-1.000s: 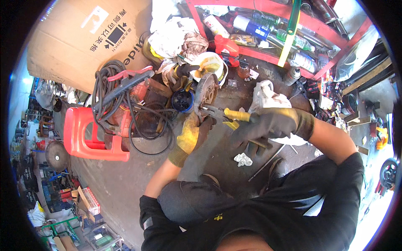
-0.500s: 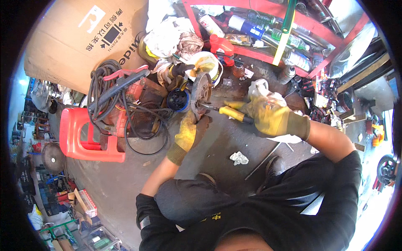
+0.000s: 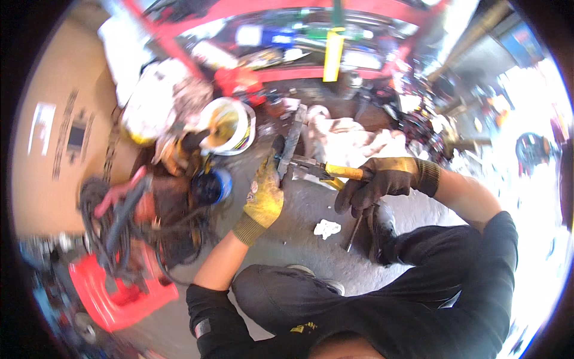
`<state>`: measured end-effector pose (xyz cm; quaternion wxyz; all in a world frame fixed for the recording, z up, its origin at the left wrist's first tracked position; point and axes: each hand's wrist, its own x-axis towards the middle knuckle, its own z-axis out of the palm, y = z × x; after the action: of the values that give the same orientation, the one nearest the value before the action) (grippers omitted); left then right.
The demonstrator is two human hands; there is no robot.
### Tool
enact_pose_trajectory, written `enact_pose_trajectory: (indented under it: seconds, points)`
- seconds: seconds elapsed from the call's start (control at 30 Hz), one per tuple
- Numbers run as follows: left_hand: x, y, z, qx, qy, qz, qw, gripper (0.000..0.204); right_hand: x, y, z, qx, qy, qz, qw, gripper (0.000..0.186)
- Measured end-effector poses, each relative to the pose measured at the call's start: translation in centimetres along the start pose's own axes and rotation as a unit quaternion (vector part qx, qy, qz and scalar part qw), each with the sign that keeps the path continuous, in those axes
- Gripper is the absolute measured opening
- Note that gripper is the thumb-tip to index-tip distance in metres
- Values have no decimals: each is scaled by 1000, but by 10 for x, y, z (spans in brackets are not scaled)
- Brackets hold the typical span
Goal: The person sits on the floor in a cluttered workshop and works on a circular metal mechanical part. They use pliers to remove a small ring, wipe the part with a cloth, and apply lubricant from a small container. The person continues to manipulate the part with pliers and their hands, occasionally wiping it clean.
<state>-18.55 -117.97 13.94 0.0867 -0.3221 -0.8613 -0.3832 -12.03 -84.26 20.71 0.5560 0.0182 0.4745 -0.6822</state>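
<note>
My left hand point(image 3: 265, 194), in a yellow and dark work glove, is closed on a round metal disc part point(image 3: 292, 139). The disc is tilted, so only its narrow edge shows. My right hand point(image 3: 382, 182), gloved too, grips pliers point(image 3: 344, 172) with yellow handles. One handle lies in the fingers and the other hangs just below. The plier jaws reach the disc's lower middle beside my left fingers; blur hides what exactly they pinch. Beneath the hands lies a crumpled white scrap point(image 3: 327, 228) on the floor.
A white bucket point(image 3: 247, 127), a blue-rimmed container point(image 3: 225, 184) and a red stool point(image 3: 98, 296) beneath coiled cable stand at left. Behind is a red rack point(image 3: 287, 73) of bottles. A pale cloth point(image 3: 353, 139) lies beyond the pliers. A cardboard box point(image 3: 48, 197) borders the far left.
The view has swung to the right. The disc has turned from showing its face to nearly edge-on. My right hand has rolled over, its dark palm side now visible, still holding the pliers.
</note>
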Motion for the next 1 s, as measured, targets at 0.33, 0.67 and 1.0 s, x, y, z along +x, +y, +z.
enact_pose_trajectory:
  seconds: [0.33, 0.67, 1.0]
  points:
    - [50, 86, 120, -420, -373, -80, 823, 20, -113, 18, 178, -546, 551, 183, 604, 28]
    - [24, 142, 136, -238, -397, 203, 863, 38, -130, 132, 265, -357, 710, 40, 606, 36]
    - [76, 338, 187, -202, -374, 274, 863, 43, -268, 283, 226, -91, 567, -264, 775, 39]
